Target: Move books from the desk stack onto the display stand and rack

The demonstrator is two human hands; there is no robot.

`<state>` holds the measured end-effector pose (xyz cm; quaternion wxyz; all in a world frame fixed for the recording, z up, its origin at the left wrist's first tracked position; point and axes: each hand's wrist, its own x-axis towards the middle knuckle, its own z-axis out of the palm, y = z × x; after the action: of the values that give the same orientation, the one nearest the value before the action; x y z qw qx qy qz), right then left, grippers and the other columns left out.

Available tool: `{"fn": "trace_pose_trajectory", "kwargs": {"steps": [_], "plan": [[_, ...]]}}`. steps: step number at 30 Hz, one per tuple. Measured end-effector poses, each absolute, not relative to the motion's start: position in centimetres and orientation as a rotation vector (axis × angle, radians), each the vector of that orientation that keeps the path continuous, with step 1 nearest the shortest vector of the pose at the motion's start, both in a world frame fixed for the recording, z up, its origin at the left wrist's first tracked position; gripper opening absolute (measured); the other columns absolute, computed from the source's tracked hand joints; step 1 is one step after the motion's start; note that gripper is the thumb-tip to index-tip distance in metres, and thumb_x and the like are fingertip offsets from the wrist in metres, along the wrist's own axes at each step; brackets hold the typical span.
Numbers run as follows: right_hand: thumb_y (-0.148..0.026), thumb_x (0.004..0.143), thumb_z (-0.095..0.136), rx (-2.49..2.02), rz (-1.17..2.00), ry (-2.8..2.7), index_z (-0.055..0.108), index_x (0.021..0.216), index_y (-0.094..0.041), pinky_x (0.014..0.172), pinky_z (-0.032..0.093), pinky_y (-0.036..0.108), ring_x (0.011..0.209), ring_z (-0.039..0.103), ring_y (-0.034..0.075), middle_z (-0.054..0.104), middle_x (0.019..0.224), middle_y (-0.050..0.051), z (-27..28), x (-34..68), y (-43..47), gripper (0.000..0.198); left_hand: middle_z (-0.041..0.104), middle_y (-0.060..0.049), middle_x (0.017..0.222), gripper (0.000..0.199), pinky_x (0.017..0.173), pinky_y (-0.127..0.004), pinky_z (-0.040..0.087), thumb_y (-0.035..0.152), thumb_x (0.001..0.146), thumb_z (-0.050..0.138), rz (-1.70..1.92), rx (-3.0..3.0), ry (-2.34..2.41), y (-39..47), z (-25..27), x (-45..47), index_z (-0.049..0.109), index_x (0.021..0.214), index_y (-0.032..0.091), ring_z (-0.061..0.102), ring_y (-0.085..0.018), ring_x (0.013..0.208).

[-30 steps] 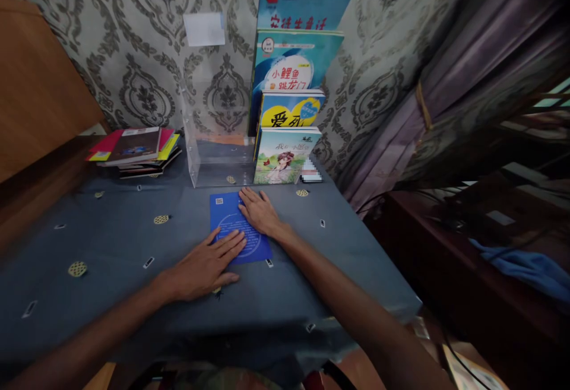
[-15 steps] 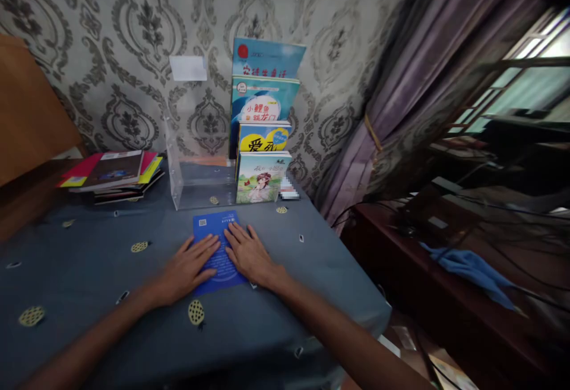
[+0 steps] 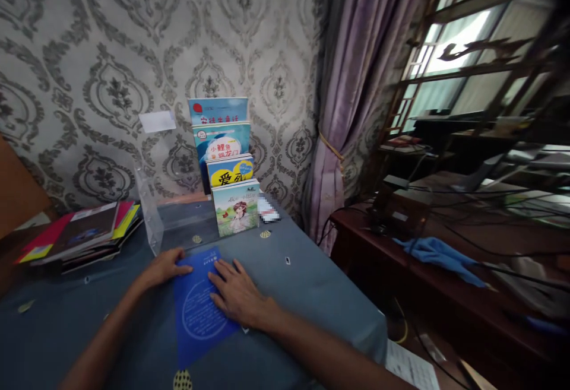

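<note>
A blue printed leaflet (image 3: pixel 202 313) lies flat on the tablecloth, with white text and a circle on it. Whether it is one sheet or a thin booklet I cannot tell. My right hand (image 3: pixel 238 292) rests on its right side, palm down and fingers spread. At the upper left corner is my left hand (image 3: pixel 165 267), its thumb reaching over the leaflet and apart from the bent forefinger; the other fingers are partly hidden. Just beyond stands a clear acrylic rack (image 3: pixel 154 218). Its right part holds upright children's books in tiers, the front one a pale green book (image 3: pixel 238 212).
A pile of books and folders (image 3: pixel 84 232) lies at the left. A white card (image 3: pixel 158 121) is at the rack's upper left. The table's right edge faces a dark red desk (image 3: pixel 356 230) with cables and a blue cloth (image 3: pixel 436 256). A purple curtain (image 3: pixel 345 99) hangs behind.
My left hand has slid from the leaflet's middle up to its far left corner, covering the code there. The right hand stays flat on the leaflet. The view has turned right.
</note>
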<state>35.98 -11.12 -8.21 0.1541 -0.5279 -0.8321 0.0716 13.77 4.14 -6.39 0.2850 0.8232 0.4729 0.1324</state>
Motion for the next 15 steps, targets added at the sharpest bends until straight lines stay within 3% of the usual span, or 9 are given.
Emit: {"fn": "trace_pose_trajectory", "kwargs": {"steps": [4, 7, 11, 15], "plan": [[-0.042, 0.098, 0.054, -1.573, 0.224, -2.298, 0.049, 0.145, -0.013, 0.120, 0.029, 0.052, 0.146, 0.036, 0.032, 0.040, 0.157, 0.020, -7.7, 36.1, -11.3, 0.055, 0.051, 0.005, 0.061, 0.057, 0.045, -0.022, 0.037, 0.071, 0.058, 0.074, 0.405, 1.861, 1.169, 3.1, -5.6, 13.3, 0.056, 0.075, 0.019, 0.047, -0.012, 0.051], [-0.045, 0.095, 0.059, -1.671, 0.252, -2.197, 0.048, 0.145, -0.011, 0.116, 0.034, 0.053, 0.143, 0.040, 0.036, 0.041, 0.155, 0.024, -7.3, 36.1, -11.4, 0.061, 0.054, 0.005, 0.062, 0.058, 0.040, -0.016, 0.035, 0.062, 0.058, 0.085, 0.575, 1.407, 1.069, 0.6, -5.8, 12.7, 0.062, 0.086, 0.018, 0.049, -0.008, 0.048], [-0.043, 0.092, 0.063, -1.683, 0.304, -2.142, 0.051, 0.143, -0.012, 0.113, 0.037, 0.053, 0.134, 0.047, 0.036, 0.051, 0.146, 0.021, -7.0, 36.2, -11.3, 0.061, 0.064, 0.000, 0.073, 0.053, 0.042, -0.016, 0.047, 0.047, 0.061, 0.092, 0.486, 1.204, 0.926, -3.0, -6.4, 11.9, 0.066, 0.096, 0.016, 0.063, -0.012, 0.060], [-0.036, 0.087, 0.067, -1.639, 0.405, -2.024, 0.052, 0.142, -0.015, 0.108, 0.041, 0.050, 0.125, 0.052, 0.033, 0.060, 0.134, 0.018, -7.6, 36.8, -10.3, 0.060, 0.071, -0.006, 0.086, 0.051, 0.048, -0.022, 0.056, 0.044, 0.064, 0.091, 0.357, 1.179, 0.825, -5.3, -6.4, 12.0, 0.067, 0.100, 0.016, 0.067, -0.016, 0.066]]}}
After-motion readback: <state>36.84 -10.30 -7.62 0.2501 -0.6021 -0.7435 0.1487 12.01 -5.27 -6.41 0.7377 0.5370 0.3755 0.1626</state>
